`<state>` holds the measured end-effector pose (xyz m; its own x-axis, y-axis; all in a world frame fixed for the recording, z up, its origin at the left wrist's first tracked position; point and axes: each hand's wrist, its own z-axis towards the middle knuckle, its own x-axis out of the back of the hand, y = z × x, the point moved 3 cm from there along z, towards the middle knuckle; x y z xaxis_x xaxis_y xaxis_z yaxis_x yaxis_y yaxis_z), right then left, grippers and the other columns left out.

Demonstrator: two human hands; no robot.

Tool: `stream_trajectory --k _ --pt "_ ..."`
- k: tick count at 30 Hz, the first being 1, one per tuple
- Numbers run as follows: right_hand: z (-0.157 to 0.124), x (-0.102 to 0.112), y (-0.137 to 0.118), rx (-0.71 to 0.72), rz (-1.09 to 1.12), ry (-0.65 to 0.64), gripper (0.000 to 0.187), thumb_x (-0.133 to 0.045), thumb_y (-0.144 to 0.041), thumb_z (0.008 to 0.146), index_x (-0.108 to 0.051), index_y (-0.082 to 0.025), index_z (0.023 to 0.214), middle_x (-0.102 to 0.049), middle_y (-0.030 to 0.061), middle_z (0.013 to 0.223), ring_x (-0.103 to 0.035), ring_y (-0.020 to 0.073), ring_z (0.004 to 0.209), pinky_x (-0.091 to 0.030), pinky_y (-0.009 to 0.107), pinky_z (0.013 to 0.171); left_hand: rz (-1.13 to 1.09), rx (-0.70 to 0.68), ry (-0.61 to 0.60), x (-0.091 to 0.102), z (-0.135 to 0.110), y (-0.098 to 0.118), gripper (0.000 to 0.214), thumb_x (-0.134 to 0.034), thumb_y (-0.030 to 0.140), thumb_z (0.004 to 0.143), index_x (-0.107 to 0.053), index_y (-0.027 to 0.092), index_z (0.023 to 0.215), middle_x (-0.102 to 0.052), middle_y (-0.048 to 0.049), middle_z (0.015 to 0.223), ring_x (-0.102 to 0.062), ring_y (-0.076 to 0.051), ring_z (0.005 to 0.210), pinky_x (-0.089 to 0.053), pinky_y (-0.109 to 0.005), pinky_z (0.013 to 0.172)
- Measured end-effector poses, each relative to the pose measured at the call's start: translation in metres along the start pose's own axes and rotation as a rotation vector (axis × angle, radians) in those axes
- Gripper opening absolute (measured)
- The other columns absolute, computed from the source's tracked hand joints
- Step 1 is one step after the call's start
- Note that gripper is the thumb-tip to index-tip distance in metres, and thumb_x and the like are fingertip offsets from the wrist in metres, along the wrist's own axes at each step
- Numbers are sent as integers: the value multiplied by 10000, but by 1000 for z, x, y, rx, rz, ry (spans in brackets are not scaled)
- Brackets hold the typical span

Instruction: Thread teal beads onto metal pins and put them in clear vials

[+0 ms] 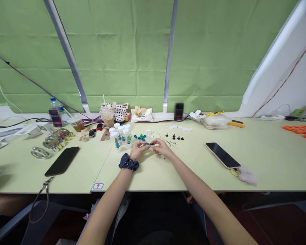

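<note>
My left hand (139, 149), with a dark dotted scrunchie (128, 162) on its wrist, pinches a small shiny blue piece (147, 144) between its fingertips. My right hand (161, 147) meets it fingertip to fingertip, closed on a small dark piece (150, 144) that touches the blue one. Their exact shapes are too small to tell. Just beyond the hands lie several loose blue and green pieces (142, 137). White-capped clear vials (123, 136) with blue and green pieces inside stand to the left. Black disc-and-stem parts (173, 136) and thin metal rods (172, 143) lie to the right.
White caps (180, 127) lie farther back. A black phone (62, 161) and metal clips (57, 139) are at left; another phone (222, 155) with a fluffy charm is at right. Drink cups (107, 118), bags and cables line the back. Orange parts (302, 130) sit far right.
</note>
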<state>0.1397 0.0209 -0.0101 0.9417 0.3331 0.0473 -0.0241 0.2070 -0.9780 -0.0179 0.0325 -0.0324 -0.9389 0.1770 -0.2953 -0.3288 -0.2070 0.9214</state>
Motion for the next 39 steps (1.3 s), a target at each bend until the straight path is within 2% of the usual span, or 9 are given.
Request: stream_trajectory --k 7,12,17,19,22,25,30,36,39 --pt "6 1 15 -142 -20 -33 447 -449 -585 804 -539 -153 736 -536 -20 459 -452 76 321 -334 173 308 -21 33 -94 -4 -2 1 329 -823 233 509 -604 150 739 -683 -38 810 -650 -182 748 -481 -354 758" --pt "1 1 1 -24 34 -25 436 -643 -493 709 -496 -203 999 -607 -45 612 -511 79 379 -367 165 327 -50 16 -63 0 -1 2 294 -806 206 544 -595 151 742 -681 -29 802 -643 -171 761 -475 -354 777" --pt "1 -1 4 -100 32 -44 406 -546 -559 759 -522 -155 789 -580 -15 550 -487 83 333 -338 178 287 -64 6 -90 0 0 -1 278 -798 171 552 -594 145 740 -677 -29 806 -638 -164 765 -471 -341 770" --pt "2 -1 4 -112 30 -24 424 -509 -574 777 -535 -151 789 -572 -11 541 -483 88 324 -335 186 278 -72 8 -101 0 1 -2 270 -793 163 561 -594 148 742 -678 -28 804 -640 -165 767 -471 -339 767" --pt "1 0 -1 -16 37 6 404 -637 -505 710 -537 -184 934 -616 -9 677 -532 91 383 -387 193 315 -95 3 -94 0 0 -1 269 -788 163 572 -593 153 758 -680 -27 803 -643 -167 769 -472 -348 775" --pt "1 0 -3 43 18 -5 388 -698 -465 660 -544 -190 887 -624 -7 740 -540 83 405 -398 191 333 -105 2 -93 -1 -1 2 282 -795 167 558 -596 150 757 -678 -22 790 -642 -164 755 -476 -346 767" --pt "2 -1 6 -94 -42 -14 448 -489 -594 779 -537 -158 691 -554 -14 529 -474 81 327 -332 190 289 -98 18 -119 -5 -3 5 285 -801 172 543 -587 153 730 -677 -11 798 -641 -154 740 -475 -336 751" --pt "-2 0 -7 94 12 29 430 -694 -428 668 -503 -227 997 -604 15 930 -539 63 419 -362 180 322 -101 33 -81 -6 -5 8 283 -797 177 551 -572 146 720 -682 -20 789 -643 -164 765 -470 -342 766" --pt "-2 0 -7 57 1 40 370 -622 -440 736 -483 -238 1012 -595 -19 783 -494 57 370 -319 167 307 -96 39 -95 -9 -6 9 287 -799 179 550 -572 146 723 -686 -24 770 -646 -168 750 -469 -348 765"
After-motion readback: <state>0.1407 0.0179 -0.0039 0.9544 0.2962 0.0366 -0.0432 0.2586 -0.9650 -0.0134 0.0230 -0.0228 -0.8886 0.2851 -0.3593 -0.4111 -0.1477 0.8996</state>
